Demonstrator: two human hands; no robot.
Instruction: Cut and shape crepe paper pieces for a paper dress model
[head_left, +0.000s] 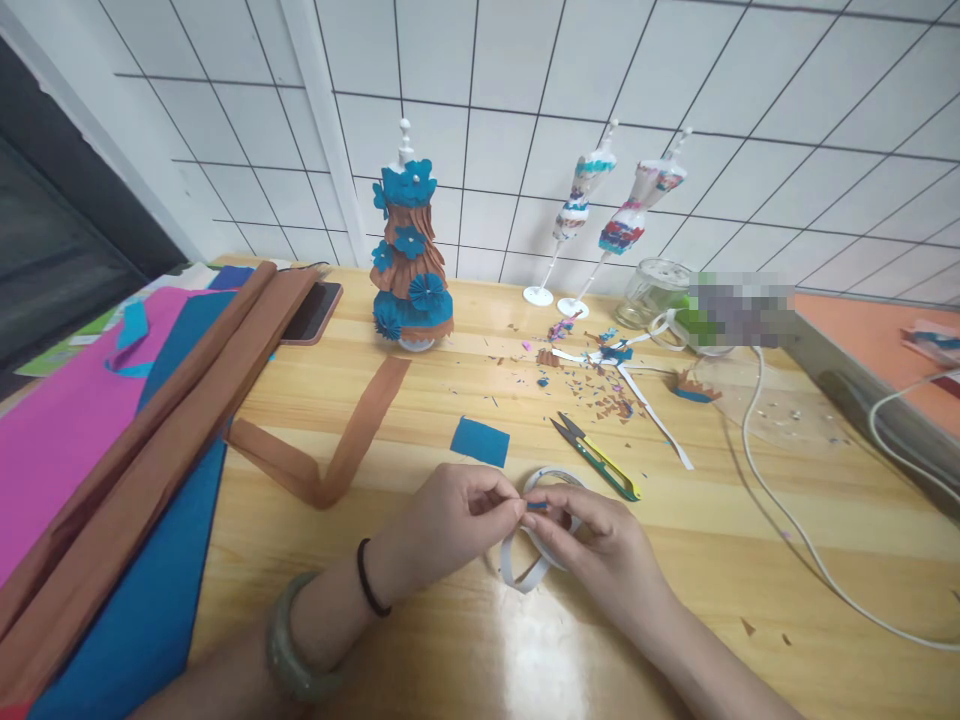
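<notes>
Between the fingertips of both hands is a small folded piece of blue and brown paper (537,506). My left hand (472,510) pinches its left end, and my right hand (600,530) pinches the right end. Under the fingers lies a roll of white tape (556,474), with a loose loop of strip hanging toward me. Just beyond the left hand is a flat blue paper rectangle (481,442). Yellow and green thread snips (598,458) rest past the right hand, blades pointing away to the left.
A mannequin dressed in brown ruffles and blue flowers (411,250) stands at the back. Two decorated mannequins (574,205) are at its right, near a glass jar (651,290). Paper scraps (611,400) litter the table. Rolled brown paper (150,480) lies left; a white cable (757,470) crosses the right.
</notes>
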